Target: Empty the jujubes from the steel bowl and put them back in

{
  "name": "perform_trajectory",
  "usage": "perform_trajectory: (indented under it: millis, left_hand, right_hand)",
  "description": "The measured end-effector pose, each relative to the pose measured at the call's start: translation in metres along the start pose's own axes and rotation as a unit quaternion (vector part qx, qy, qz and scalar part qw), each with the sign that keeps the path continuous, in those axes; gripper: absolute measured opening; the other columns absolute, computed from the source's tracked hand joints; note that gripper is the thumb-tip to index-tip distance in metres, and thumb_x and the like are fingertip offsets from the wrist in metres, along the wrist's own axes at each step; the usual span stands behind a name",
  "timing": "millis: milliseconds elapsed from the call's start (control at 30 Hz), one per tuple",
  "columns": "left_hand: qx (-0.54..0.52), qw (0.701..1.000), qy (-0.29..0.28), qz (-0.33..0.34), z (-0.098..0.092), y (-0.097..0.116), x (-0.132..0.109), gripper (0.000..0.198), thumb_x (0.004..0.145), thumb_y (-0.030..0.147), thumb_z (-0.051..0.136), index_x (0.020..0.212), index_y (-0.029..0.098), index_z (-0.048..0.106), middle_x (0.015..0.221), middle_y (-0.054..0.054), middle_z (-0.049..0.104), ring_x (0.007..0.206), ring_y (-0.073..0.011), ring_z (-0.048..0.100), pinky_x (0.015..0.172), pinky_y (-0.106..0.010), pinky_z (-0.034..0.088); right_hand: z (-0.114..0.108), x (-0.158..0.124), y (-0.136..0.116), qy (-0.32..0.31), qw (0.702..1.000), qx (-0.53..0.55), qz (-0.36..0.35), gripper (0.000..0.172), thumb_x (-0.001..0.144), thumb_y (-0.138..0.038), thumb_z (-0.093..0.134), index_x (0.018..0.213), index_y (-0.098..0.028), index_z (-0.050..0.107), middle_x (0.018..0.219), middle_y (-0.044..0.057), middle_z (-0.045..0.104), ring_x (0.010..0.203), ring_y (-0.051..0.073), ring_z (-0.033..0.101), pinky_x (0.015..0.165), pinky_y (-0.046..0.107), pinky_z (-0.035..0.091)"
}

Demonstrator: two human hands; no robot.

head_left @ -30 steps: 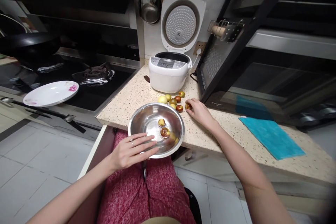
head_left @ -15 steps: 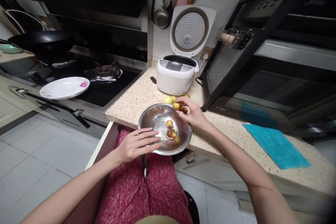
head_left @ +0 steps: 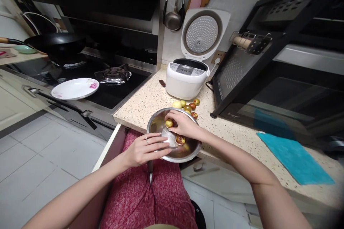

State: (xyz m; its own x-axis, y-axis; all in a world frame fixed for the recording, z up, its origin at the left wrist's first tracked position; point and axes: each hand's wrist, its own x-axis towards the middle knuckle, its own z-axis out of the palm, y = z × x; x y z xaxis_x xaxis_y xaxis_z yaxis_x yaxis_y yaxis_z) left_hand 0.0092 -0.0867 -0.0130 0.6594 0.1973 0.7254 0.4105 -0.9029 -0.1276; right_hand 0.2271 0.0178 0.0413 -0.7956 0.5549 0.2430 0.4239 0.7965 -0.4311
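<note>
A steel bowl (head_left: 154,118) rests at the counter's front edge, above my lap. My left hand (head_left: 145,150) lies over its near left rim with fingers stretched out flat and a ring on one of them. Reaching inside the bowl, my right hand (head_left: 183,124) pinches a yellow-green jujube (head_left: 169,123) between thumb and fingers. A browner jujube (head_left: 180,139) sits on the bowl's bottom, below that hand. Just behind the bowl, several green and reddish jujubes (head_left: 192,106) lie loose on the counter. My right hand hides part of the bowl's inside.
Behind the jujubes stands a white rice cooker (head_left: 185,84) with its lid up. A black oven (head_left: 274,93) is on the right, with a blue cloth (head_left: 295,159) before it. On the left are a stove, a floral plate (head_left: 75,88) and a wok (head_left: 56,43).
My right hand has moved from the jujubes on the counter down into the bowl and closed on one there. The jujube formerly at its fingertips lies on the counter. My left hand stays put.
</note>
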Motion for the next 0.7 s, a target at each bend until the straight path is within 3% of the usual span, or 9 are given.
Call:
perform_trajectory:
  millis: [233, 367, 500, 633, 700]
  left_hand:
    - [-0.005, 1.000, -0.005, -0.001, -0.003, 0.000, 0.002, 0.027, 0.102, 0.016, 0.052, 0.126, 0.017, 0.065, 0.120, -0.004, 0.075, 0.125, -0.0164, 0.065, 0.112, -0.037, 0.053]
    - [-0.006, 1.000, -0.010, -0.005, -0.004, 0.000, 0.001, 0.029, 0.105, 0.016, 0.046, 0.127, 0.018, 0.065, 0.120, -0.004, 0.075, 0.125, -0.0166, 0.065, 0.111, -0.038, 0.054]
    - [-0.010, 1.000, -0.011, -0.007, -0.003, 0.000, 0.000, 0.029, 0.105, 0.014, 0.045, 0.125, 0.017, 0.066, 0.119, -0.003, 0.075, 0.125, -0.0177, 0.065, 0.109, -0.041, 0.055]
    - [-0.009, 1.000, -0.004, -0.006, -0.002, 0.000, 0.000, 0.028, 0.105, 0.015, 0.046, 0.125, 0.017, 0.066, 0.119, -0.003, 0.075, 0.125, -0.0170, 0.065, 0.109, -0.039, 0.055]
    - [-0.010, 1.000, 0.000, -0.005, -0.001, 0.000, 0.000, 0.027, 0.104, 0.016, 0.048, 0.124, 0.017, 0.066, 0.118, -0.003, 0.076, 0.124, -0.0172, 0.065, 0.109, -0.039, 0.055]
  right_hand:
    - [0.004, -0.001, -0.001, -0.013, 1.000, -0.012, 0.020, 0.029, 0.077, -0.006, 0.074, 0.103, -0.018, 0.066, 0.105, 0.006, 0.066, 0.094, 0.021, 0.062, 0.084, 0.034, 0.048]
    - [-0.012, -0.005, -0.002, 0.011, 1.000, 0.008, 0.015, 0.030, 0.079, -0.013, 0.077, 0.106, -0.019, 0.067, 0.109, 0.007, 0.068, 0.098, 0.022, 0.064, 0.086, 0.037, 0.050]
    - [-0.042, -0.016, 0.015, 0.108, 0.993, 0.039, 0.002, 0.021, 0.088, -0.024, 0.072, 0.109, -0.021, 0.069, 0.108, 0.007, 0.069, 0.099, 0.021, 0.065, 0.087, 0.038, 0.053]
    - [-0.054, -0.035, 0.056, 0.240, 0.968, 0.005, 0.067, 0.014, 0.093, -0.030, 0.063, 0.099, -0.020, 0.071, 0.098, 0.007, 0.070, 0.089, 0.021, 0.066, 0.078, 0.036, 0.054]
    - [-0.051, -0.045, 0.073, 0.239, 0.965, -0.008, 0.104, 0.017, 0.093, -0.033, 0.062, 0.097, -0.019, 0.071, 0.095, 0.008, 0.071, 0.087, 0.022, 0.066, 0.073, 0.035, 0.054]
